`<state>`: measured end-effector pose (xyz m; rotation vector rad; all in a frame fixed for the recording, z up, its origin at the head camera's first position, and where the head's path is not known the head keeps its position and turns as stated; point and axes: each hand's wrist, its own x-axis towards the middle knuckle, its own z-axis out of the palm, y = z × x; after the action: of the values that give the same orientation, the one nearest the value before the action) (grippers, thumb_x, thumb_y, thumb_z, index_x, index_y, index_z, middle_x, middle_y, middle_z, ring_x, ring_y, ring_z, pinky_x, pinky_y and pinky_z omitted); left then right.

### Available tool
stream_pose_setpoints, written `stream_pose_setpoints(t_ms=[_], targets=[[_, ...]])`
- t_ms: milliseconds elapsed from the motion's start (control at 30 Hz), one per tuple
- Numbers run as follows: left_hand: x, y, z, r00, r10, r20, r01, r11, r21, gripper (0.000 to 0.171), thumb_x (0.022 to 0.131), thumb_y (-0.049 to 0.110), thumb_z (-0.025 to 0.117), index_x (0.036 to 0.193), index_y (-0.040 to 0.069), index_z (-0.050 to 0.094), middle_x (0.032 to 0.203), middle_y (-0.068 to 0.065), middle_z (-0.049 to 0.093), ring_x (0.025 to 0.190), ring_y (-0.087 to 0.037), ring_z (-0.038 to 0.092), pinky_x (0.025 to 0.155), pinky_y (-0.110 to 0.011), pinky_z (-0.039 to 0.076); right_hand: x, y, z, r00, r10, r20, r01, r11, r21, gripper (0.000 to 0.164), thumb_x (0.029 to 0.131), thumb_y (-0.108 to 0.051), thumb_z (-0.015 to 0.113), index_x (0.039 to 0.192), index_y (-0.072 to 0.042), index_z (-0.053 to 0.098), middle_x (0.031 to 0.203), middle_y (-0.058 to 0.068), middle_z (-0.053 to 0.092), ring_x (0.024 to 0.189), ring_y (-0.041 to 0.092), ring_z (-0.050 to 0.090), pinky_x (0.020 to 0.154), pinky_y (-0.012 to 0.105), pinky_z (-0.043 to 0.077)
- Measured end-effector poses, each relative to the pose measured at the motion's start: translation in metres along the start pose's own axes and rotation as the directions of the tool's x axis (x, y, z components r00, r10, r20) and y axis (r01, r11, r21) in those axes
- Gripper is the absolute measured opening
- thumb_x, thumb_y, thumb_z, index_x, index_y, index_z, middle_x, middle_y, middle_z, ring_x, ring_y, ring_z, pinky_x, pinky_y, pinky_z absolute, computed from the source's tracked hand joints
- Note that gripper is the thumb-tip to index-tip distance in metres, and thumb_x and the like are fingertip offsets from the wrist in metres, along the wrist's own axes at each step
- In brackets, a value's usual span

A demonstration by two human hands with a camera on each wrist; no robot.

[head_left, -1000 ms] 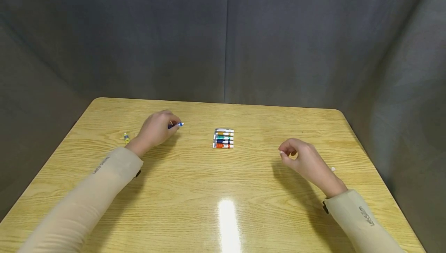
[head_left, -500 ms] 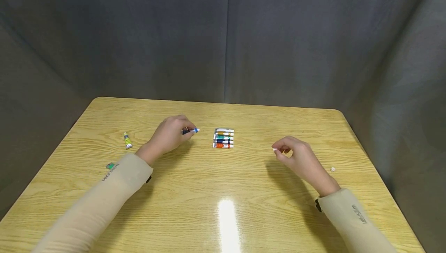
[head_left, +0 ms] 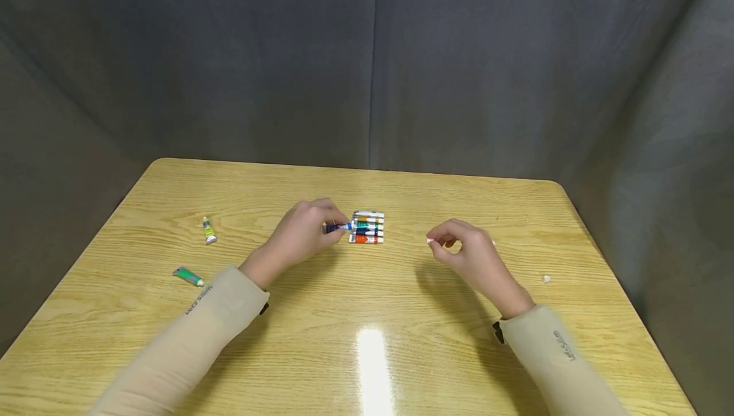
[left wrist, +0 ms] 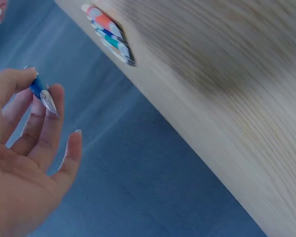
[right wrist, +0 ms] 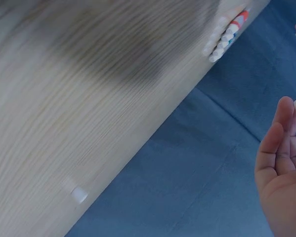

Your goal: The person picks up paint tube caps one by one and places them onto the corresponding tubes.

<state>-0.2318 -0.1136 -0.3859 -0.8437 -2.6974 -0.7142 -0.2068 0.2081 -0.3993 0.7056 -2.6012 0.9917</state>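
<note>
My left hand (head_left: 306, 231) pinches a small blue paint tube (left wrist: 37, 87) between thumb and fingers; its flat silvery end sticks out in the left wrist view. In the head view the tube's tip overlaps the left side of a row of several paint tubes (head_left: 367, 239) with white caps, lying side by side on the table. To the right of that row, my right hand (head_left: 467, 250) pinches a small white cap (head_left: 430, 240) between thumb and forefinger. The cap shows partly at the fingertips in the right wrist view.
On the wooden table (head_left: 298, 352), a yellow paint tube (head_left: 209, 231) and a green paint tube (head_left: 188, 276) lie at the left. Another white cap (head_left: 546, 279) lies at the right. A small pale thing (head_left: 494, 243) shows just behind the right hand. Dark curtain (head_left: 367, 59) hangs behind.
My left hand has moved right with the blue tube, up to the row, uncovering the yellow and green tubes. My right hand has moved left with the cap. The hands are closer together.
</note>
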Motion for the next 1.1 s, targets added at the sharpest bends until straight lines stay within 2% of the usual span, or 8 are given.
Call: stream_pose_setpoints(t_ms=[267, 500, 667, 833, 1100], targets=[[0.0, 0.018, 0.006, 0.996, 0.076, -0.041, -0.076, 0.997, 0.001, 0.014, 0.091, 0.013, 0.078, 0.103, 0.01, 0.083, 0.102, -0.004, 0.077, 0.074, -0.01, 0.068, 0.069, -0.027, 0.056, 0.01, -0.016, 0.016, 1.0, 0.008, 0.009, -0.008, 0.997, 0.077, 0.011, 0.093, -0.005, 0.073, 0.103, -0.01, 0.076, 0.096, 0.002, 0.075, 0.089, 0.017, 0.067, 0.077, 0.04, 0.058], [0.004, 0.032, 0.008, 0.99, 0.117, -0.081, -0.122, 0.991, -0.054, 0.011, 0.088, 0.011, 0.081, 0.099, 0.009, 0.083, 0.096, -0.004, 0.077, 0.074, -0.012, 0.067, 0.064, -0.023, 0.053, 0.013, -0.026, 0.025, 1.0, 0.01, -0.001, -0.009, 0.989, 0.146, 0.01, 0.094, -0.009, 0.075, 0.104, -0.013, 0.077, 0.097, 0.002, 0.076, 0.09, 0.017, 0.069, 0.079, 0.044, 0.059], [0.005, 0.04, 0.009, 0.989, 0.122, -0.084, -0.129, 0.987, -0.093, 0.008, 0.089, 0.012, 0.081, 0.096, 0.01, 0.083, 0.098, -0.003, 0.079, 0.081, -0.012, 0.071, 0.068, -0.024, 0.057, 0.013, -0.032, 0.028, 1.0, 0.013, -0.022, -0.009, 0.985, 0.174, 0.009, 0.094, -0.011, 0.076, 0.103, -0.014, 0.077, 0.095, 0.001, 0.076, 0.09, 0.017, 0.069, 0.076, 0.036, 0.058], [0.003, 0.046, 0.009, 0.986, 0.142, -0.083, -0.151, 0.982, -0.112, 0.006, 0.09, 0.013, 0.08, 0.096, 0.011, 0.082, 0.096, -0.001, 0.078, 0.072, -0.01, 0.066, 0.064, -0.019, 0.052, 0.012, -0.037, 0.031, 1.0, 0.019, -0.013, -0.016, 0.98, 0.197, 0.01, 0.094, -0.011, 0.076, 0.103, -0.014, 0.077, 0.094, 0.001, 0.076, 0.09, 0.016, 0.068, 0.072, 0.028, 0.055], [0.0, 0.051, 0.009, 0.985, 0.149, -0.085, -0.159, 0.98, -0.123, 0.006, 0.09, 0.012, 0.08, 0.096, 0.011, 0.083, 0.094, -0.001, 0.078, 0.068, -0.007, 0.061, 0.061, -0.017, 0.049, 0.011, -0.043, 0.032, 0.999, -0.019, -0.026, 0.024, 0.977, 0.21, 0.01, 0.092, -0.008, 0.077, 0.101, -0.013, 0.077, 0.092, 0.001, 0.077, 0.087, 0.016, 0.069, 0.077, 0.034, 0.058]])
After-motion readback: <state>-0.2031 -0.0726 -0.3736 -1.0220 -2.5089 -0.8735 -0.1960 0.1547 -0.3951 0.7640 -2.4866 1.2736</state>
